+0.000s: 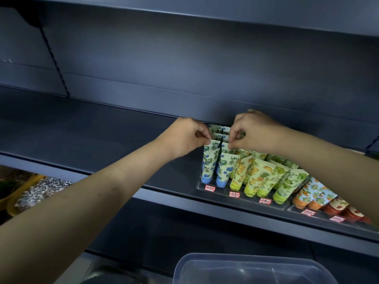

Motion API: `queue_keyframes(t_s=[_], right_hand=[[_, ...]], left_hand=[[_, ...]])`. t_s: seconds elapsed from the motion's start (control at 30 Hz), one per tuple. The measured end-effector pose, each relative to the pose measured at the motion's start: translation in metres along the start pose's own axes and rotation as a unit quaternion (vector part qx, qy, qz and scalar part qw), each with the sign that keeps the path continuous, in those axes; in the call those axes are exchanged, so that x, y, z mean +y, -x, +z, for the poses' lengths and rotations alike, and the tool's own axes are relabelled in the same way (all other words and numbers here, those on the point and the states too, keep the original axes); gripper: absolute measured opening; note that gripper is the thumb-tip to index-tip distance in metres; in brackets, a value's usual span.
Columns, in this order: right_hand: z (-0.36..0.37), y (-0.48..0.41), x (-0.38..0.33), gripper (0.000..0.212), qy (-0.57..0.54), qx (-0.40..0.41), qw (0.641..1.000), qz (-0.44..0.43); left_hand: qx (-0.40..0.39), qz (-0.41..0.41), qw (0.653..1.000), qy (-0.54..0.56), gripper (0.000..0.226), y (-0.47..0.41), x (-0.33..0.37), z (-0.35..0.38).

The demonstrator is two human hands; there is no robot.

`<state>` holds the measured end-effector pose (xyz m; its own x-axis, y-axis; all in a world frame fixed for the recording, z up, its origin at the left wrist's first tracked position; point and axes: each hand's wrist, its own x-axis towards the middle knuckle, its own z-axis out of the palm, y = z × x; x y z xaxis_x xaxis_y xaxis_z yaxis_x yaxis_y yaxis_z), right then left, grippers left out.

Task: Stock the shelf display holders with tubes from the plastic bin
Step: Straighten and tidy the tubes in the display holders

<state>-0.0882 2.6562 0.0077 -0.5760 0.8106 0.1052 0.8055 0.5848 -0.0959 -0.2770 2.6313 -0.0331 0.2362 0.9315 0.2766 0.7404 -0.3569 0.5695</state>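
Left hand [184, 138] and right hand [256, 133] each pinch a flat crimped end of glossy blue-flowered tubes [223, 171] standing cap-down in the clear holder [222, 191] on the matte shelf [82, 130].

The plastic bin [254, 269] runs off the bottom edge. Both hands, left [184, 138] and right [256, 132], cover most of the rear blue-flowered tubes [215, 129]. The right forearm hides the backs of the orange tubes [311, 191]. The price labels [234, 194] are too small to read, and the yellow basket [11, 209] is cut off at the left edge.
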Motion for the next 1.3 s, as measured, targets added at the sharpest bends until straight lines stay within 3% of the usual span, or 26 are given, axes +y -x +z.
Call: queue_keyframes(t_s=[0.43, 0.63, 0.83, 1.3], right_hand=[[-0.002, 0.003, 0.002, 0.011, -0.001, 0.01, 1.0, 0.009], [-0.014, 0.019, -0.001, 0.01, -0.037, 0.019, 0.999, -0.029], [-0.005, 0.029, -0.01, 0.018, 0.023, 0.003, 0.998, -0.059], [0.003, 0.03, -0.012, 0.016, 0.022, -0.001, 0.999, -0.037]], left_hand=[[-0.023, -0.02, 0.999, 0.011, 0.011, 0.002, 0.003, -0.003], [0.037, -0.023, 0.998, 0.038, 0.011, 0.02, 0.009, -0.014], [-0.045, -0.032, 0.998, 0.029, 0.027, 0.037, 0.019, 0.0], [-0.052, -0.021, 0.998, -0.021, 0.009, 0.029, 0.016, 0.0]])
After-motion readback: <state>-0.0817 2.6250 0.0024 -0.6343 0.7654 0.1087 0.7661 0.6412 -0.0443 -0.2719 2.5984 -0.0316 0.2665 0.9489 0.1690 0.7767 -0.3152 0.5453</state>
